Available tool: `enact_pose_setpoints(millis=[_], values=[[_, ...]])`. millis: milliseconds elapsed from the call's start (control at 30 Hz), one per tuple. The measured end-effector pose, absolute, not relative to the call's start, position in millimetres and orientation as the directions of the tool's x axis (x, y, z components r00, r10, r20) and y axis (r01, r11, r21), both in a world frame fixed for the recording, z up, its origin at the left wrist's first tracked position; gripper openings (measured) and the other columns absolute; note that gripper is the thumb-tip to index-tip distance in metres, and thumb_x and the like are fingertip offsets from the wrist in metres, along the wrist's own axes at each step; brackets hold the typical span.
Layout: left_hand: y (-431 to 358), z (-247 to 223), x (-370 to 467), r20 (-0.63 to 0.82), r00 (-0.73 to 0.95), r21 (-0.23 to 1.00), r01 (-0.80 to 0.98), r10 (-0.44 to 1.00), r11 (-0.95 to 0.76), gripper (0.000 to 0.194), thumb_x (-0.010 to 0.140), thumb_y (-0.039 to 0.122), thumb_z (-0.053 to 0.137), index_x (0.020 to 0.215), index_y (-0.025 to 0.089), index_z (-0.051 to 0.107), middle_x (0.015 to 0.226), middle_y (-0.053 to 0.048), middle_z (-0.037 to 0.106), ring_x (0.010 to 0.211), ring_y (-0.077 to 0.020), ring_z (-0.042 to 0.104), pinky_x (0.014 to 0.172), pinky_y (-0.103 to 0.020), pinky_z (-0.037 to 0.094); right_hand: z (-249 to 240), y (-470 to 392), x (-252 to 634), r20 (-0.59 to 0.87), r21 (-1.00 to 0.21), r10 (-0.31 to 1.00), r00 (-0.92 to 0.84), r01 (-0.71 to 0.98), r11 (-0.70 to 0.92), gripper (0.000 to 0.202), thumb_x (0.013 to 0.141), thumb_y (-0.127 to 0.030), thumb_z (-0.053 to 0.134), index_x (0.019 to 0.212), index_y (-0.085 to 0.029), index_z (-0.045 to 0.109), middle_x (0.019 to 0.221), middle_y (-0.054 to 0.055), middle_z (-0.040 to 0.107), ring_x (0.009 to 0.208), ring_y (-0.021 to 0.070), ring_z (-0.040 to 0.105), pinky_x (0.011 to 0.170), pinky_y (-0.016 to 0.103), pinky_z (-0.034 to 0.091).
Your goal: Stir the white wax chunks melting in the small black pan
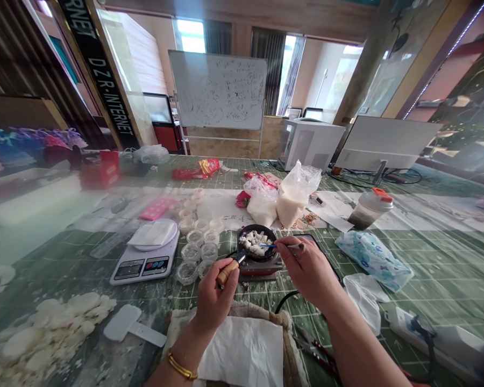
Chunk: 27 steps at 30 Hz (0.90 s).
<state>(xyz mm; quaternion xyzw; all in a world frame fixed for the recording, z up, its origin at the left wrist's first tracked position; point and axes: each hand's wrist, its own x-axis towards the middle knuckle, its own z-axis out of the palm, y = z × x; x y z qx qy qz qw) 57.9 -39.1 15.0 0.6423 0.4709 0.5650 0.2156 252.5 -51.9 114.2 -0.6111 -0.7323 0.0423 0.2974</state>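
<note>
My left hand (213, 293) is wrapped round the wooden handle (227, 272) of a small black frying pan (241, 232). Irregular white chunks (255, 241) lie in the pan, which rests on a small hot plate (258, 275). Between the thumb and fingers of my right hand (312, 274) is a thin stick (269, 246), blue toward its tip, reaching over the chunks. Its exact kind is too small to make out. Several clear round cups (189, 251) stand left of the pan.
A kitchen scale (149, 263) stands to the left, near a pile of white chips (52, 333). Two bags of white granules (292, 201) sit behind the pan. At right are a lidded shaker (371, 207), a tissue pack (375, 260) and pliers (317, 349). A white cloth (246, 349) lies in front.
</note>
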Motion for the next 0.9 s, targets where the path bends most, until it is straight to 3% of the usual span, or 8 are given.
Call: enact_pose_setpoints(millis=[267, 533, 700, 900], values=[[-40, 16, 58, 0.519, -0.086, 0.812, 0.358, 0.85, -0.46, 0.02, 0.082, 0.031, 0.056, 0.097, 0.017, 0.059, 0.088, -0.006, 0.067, 0.075, -0.0144, 0.064, 0.069, -0.025, 0.053, 112, -49, 246, 0.418, -0.491, 0.908, -0.035, 0.832, 0.258, 0.02, 0.091, -0.031, 0.04, 0.093, -0.022, 0.057, 0.081, 0.003, 0.067, 0.08, 0.0193, 0.059, 0.073, 0.031, 0.04], [-40, 13, 58, 0.472, -0.095, 0.842, 0.341, 0.876, -0.417, 0.023, 0.082, 0.033, 0.056, 0.098, 0.017, 0.059, 0.086, -0.005, 0.065, 0.072, -0.014, 0.062, 0.066, -0.026, 0.053, 99, -46, 231, 0.485, -0.558, 0.869, -0.096, 0.731, 0.392, 0.013, 0.089, -0.025, 0.044, 0.091, -0.022, 0.057, 0.089, 0.003, 0.066, 0.088, 0.0189, 0.056, 0.08, 0.032, 0.043], [-39, 14, 57, 0.489, -0.089, 0.827, 0.364, 0.868, -0.428, 0.022, 0.082, 0.033, 0.056, 0.098, 0.017, 0.059, 0.087, -0.006, 0.066, 0.073, -0.0149, 0.062, 0.068, -0.027, 0.053, 95, -43, 230, 0.494, -0.524, 0.858, -0.142, 0.739, 0.424, 0.021, 0.09, -0.025, 0.043, 0.101, -0.02, 0.059, 0.097, 0.005, 0.067, 0.092, 0.0195, 0.055, 0.084, 0.034, 0.043], [-39, 15, 57, 0.498, -0.083, 0.814, 0.388, 0.863, -0.432, 0.023, 0.082, 0.033, 0.056, 0.097, 0.017, 0.06, 0.087, -0.006, 0.066, 0.074, -0.0157, 0.063, 0.069, -0.027, 0.052, 98, -44, 232, 0.458, -0.485, 0.877, -0.144, 0.787, 0.382, 0.023, 0.091, -0.026, 0.041, 0.1, -0.019, 0.061, 0.095, 0.005, 0.068, 0.091, 0.0206, 0.056, 0.083, 0.036, 0.043]])
